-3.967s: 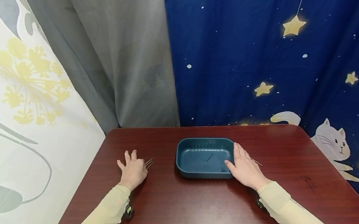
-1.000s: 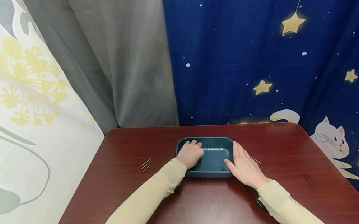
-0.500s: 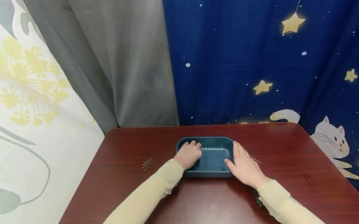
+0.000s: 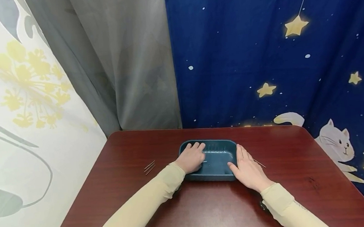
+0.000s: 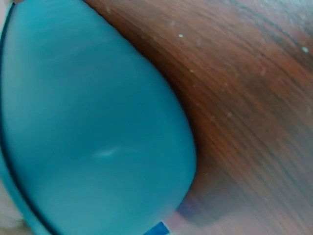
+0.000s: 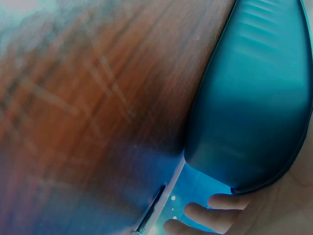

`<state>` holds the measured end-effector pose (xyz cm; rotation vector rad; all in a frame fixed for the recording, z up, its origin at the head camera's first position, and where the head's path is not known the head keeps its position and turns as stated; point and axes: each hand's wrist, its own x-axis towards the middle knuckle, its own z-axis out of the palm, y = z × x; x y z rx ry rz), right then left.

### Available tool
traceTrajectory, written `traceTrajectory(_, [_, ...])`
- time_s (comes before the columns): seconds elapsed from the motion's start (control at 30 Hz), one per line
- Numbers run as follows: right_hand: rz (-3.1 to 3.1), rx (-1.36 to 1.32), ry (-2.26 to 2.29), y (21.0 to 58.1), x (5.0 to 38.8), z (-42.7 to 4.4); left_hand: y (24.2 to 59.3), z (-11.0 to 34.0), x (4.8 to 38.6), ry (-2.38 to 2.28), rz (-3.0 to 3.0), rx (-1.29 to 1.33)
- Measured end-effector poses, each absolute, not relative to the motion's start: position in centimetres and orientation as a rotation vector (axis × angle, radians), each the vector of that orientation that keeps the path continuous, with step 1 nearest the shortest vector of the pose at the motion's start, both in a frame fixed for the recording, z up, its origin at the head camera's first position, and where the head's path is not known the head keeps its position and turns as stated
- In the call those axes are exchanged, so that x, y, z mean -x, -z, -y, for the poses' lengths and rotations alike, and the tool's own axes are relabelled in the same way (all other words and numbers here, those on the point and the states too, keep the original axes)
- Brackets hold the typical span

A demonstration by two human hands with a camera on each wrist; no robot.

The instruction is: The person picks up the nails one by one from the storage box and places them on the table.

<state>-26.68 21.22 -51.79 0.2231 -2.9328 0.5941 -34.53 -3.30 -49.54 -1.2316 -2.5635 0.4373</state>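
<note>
A dark teal rectangular box [image 4: 219, 161] stands on the table. My left hand [image 4: 191, 158] reaches down into its left half with bent fingers. A thin metal nail [image 4: 205, 161] juts out by the fingertips, seemingly pinched there; the rest of it and the thumb are hidden. My right hand [image 4: 248, 167] rests along the box's right side with straight fingers, the thumb lying over the rim. In the right wrist view, the straight fingers [image 6: 215, 215] show past the end of the box's outer wall [image 6: 254, 98].
Several thin nails [image 4: 149, 167] lie on the dark red table [image 4: 211, 213] left of the box. Another nail [image 4: 259, 163] lies just right of my right hand. Grey and blue curtains [image 4: 245, 49] hang behind the table's far edge.
My left hand has moved from the nails on the left into the box. The nail lying mid-box earlier now shows only partly at its fingertips. My right hand stays put.
</note>
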Motion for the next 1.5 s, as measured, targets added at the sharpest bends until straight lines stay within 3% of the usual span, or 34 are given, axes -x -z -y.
traceTrajectory(0.7, [2.921, -0.226, -0.597, 51.7, 26.9, -21.4, 46.3, 5.2, 32.4, -0.252, 2.506, 1.196])
traceTrajectory(1.5, [2.915, -0.234, -0.611, 51.7, 26.4, -21.1, 45.6, 12.3, 30.6, -0.105, 2.597, 0.972])
